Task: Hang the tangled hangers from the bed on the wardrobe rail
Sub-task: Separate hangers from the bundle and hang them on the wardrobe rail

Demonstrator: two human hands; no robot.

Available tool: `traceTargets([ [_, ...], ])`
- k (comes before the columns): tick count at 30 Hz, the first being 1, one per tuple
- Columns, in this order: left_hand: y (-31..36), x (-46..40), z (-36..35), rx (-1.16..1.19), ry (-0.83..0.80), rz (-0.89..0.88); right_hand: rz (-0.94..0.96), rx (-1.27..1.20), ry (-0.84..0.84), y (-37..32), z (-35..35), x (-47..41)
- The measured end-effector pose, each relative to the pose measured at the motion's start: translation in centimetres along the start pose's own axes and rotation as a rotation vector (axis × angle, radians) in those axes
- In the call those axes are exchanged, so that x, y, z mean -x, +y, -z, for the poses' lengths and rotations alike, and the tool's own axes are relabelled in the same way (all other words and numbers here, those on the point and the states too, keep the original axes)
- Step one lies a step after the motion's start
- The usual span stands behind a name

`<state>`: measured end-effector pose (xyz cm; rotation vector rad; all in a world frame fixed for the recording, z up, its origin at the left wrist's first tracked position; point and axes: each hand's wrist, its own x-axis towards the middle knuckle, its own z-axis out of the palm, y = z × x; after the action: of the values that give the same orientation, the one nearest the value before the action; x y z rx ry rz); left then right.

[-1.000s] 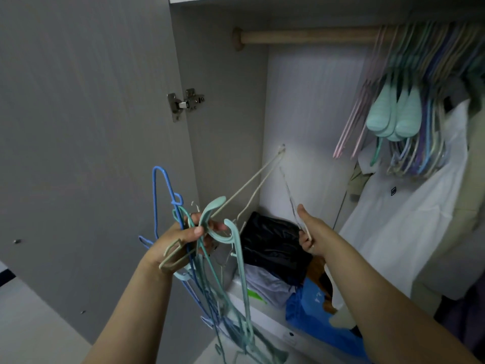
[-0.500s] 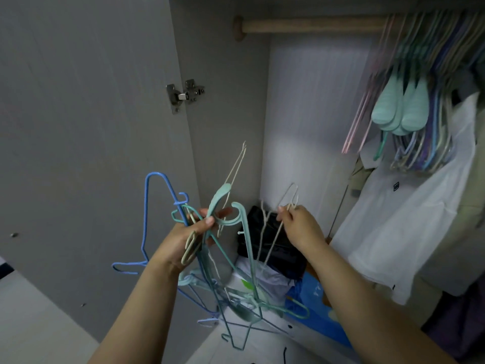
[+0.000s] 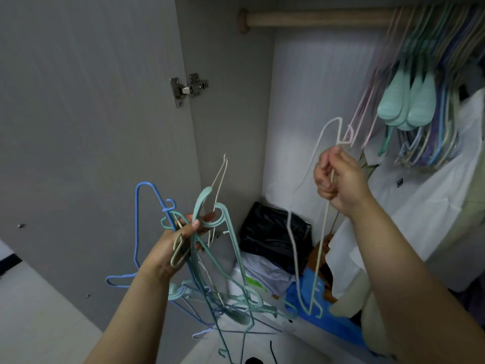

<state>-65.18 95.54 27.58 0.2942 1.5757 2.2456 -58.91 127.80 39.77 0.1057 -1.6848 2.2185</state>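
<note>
- The left hand (image 3: 181, 243) is closed around the necks of a tangled bunch of hangers (image 3: 210, 271), teal, blue and cream, which dangle low in front of the open wardrobe door (image 3: 91, 127).
- The right hand (image 3: 338, 179) is curled shut, pinching one thin white wire hanger (image 3: 321, 232) just below its hook; this one hangs apart from the bunch and looks free of it.
- The wooden rail (image 3: 315, 18) runs across the top of the wardrobe, bare at its left end. Many hangers (image 3: 430, 101) crowd its right part, some carrying clothes.
- Judged from this, the job is partly done: the white hanger is separated but not yet hooked on the rail, well below it.
- Left to do: lift it onto the bare stretch, then free and hang each piece of the bunch.
</note>
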Motion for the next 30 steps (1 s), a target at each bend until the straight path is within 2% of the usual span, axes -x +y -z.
traceTargets([
  [4,0.3,-0.2,-0.6,0.057,-0.022,0.003,-0.218,-0.386,-0.197,0.2,1.4,-0.3],
  [7,0.5,0.1,-1.1,0.12,-0.045,0.013,-0.316,-0.748,-0.523,1.9,1.8,-0.8],
  [8,0.4,0.2,-1.2,0.145,-0.065,0.011,-0.335,-0.789,-0.538,2.5,1.7,-0.9],
  [12,1.0,0.0,-2.2,0.226,-0.096,0.008,-0.41,-0.7,-0.424,5.8,2.1,-0.6],
  [15,1.4,-0.7,-2.7,0.182,-0.049,0.018,-0.475,-0.698,-0.385,7.0,2.3,0.0],
  [18,0.9,-1.0,-1.9,0.181,-0.054,0.029,-0.5,-0.76,-0.433,5.2,1.1,0.7],
  [22,0.0,-0.1,-1.3,0.162,-0.16,0.041,-0.403,-0.905,-0.553,0.7,-0.9,0.9],
  [25,-0.1,0.4,-1.3,0.164,-0.157,0.062,-0.36,-0.993,-0.617,-1.0,-2.1,1.2],
  [28,-0.5,0.5,-0.9,0.156,-0.179,0.057,-0.403,-1.043,-0.618,-0.6,-2.2,1.0],
  [30,-0.3,0.4,-1.0,0.26,-0.214,0.052,-0.463,-1.051,-0.532,1.0,-1.2,0.4],
])
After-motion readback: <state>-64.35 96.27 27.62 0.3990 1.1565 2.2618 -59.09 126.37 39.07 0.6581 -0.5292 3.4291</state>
